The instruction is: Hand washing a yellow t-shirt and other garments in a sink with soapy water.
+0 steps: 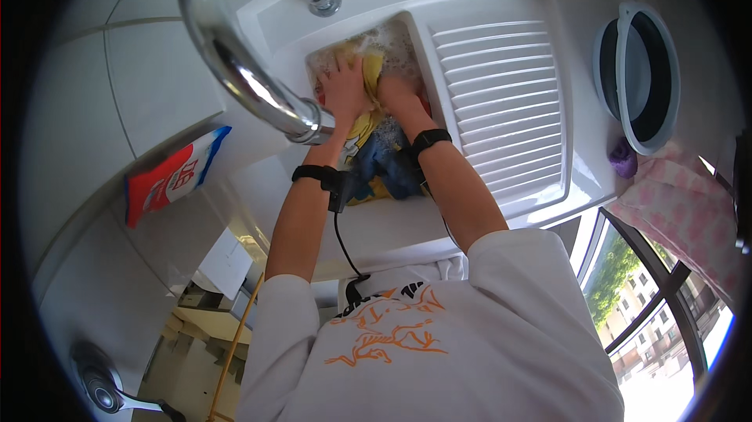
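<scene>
Both my hands are down in a white laundry sink (pixel 435 78) among wet clothes and soapy water (pixel 390 40). My left hand (pixel 342 88) lies with fingers spread over a yellow cloth (pixel 372 72), partly under suds. Beside it my right hand (pixel 399 91) is bent into the same cloth, its fingertips hidden, so its grip is unclear. Dark blue fabric (pixel 382 166) is bunched nearer to me, and a bit of red fabric (pixel 425 103) shows by my right wrist. Black straps circle both wrists.
A chrome faucet (pixel 235 63) arches over the sink's left side. Right of the basin is a ribbed washboard (pixel 502 99). A collapsible basin (pixel 640 78) leans at far right, near a purple cloth (pixel 623 157) and pink patterned fabric (pixel 675 204). A red-and-white packet (pixel 176 175) stands at left.
</scene>
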Motion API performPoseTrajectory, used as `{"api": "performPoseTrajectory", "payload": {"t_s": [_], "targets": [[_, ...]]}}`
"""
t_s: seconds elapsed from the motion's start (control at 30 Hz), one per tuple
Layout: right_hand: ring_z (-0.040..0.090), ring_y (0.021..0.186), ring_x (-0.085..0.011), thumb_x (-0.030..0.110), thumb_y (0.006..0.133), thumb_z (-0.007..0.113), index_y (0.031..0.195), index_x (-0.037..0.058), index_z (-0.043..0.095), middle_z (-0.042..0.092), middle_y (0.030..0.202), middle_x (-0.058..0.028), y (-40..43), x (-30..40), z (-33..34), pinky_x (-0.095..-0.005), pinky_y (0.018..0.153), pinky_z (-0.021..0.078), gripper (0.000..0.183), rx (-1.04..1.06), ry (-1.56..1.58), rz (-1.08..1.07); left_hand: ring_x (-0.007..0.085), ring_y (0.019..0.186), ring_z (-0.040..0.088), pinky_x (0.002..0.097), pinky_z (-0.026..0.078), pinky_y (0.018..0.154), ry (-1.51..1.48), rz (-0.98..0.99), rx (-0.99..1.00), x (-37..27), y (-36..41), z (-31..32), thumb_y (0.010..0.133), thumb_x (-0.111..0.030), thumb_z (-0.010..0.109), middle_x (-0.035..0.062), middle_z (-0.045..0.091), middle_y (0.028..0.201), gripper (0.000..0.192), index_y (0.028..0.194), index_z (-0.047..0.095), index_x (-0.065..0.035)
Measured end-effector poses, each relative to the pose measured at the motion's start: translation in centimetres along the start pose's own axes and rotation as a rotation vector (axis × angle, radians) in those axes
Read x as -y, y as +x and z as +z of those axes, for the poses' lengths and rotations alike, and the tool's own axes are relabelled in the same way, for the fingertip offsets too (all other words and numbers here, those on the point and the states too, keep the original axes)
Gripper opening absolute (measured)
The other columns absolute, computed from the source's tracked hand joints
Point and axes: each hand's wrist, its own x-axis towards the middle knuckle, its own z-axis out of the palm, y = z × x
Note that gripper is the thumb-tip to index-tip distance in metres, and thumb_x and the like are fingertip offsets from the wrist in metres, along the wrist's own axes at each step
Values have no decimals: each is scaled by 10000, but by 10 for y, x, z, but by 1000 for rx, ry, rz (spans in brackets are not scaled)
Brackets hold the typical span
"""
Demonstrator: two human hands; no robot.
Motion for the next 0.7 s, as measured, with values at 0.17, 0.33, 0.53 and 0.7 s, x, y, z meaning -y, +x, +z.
{"api": "performPoseTrajectory", "payload": {"t_s": [0.17, 0.33, 0.53, 0.7], "targets": [[600, 991, -365, 137, 769, 598, 1148, 50, 533, 598, 1053, -216, -35, -2, 3, -463, 804, 476, 394, -378, 127, -170, 438, 1229, 394, 557, 345, 992, 82, -8, 54, 10, 26, 19, 661, -368, 733, 217, 447, 1306, 779, 1334, 450, -96], [595, 951, -351, 197, 749, 679, 1175, 52, 484, 565, 1086, -221, -44, -21, 29, -469, 803, 466, 490, -693, -20, -208, 387, 1203, 467, 512, 391, 975, -183, -93, 161, -5, 39, 16, 720, -340, 674, 237, 502, 1274, 787, 1417, 363, -150], [611, 923, -340, 163, 754, 647, 996, 54, 618, 626, 941, -193, -20, -15, 27, -478, 793, 466, 267, -525, 56, -193, 374, 1006, 588, 515, 442, 904, -191, -50, 49, 1, 37, 23, 763, -302, 632, 196, 628, 1072, 729, 1418, 363, -129], [558, 1094, -335, 207, 855, 533, 1086, 39, 627, 595, 1141, -194, -1, -4, 30, -449, 894, 456, 302, -351, 42, -53, 338, 955, 612, 458, 452, 892, -70, 16, -279, 4, 32, 43, 776, -294, 639, 190, 613, 1078, 703, 1407, 377, -132]]}}
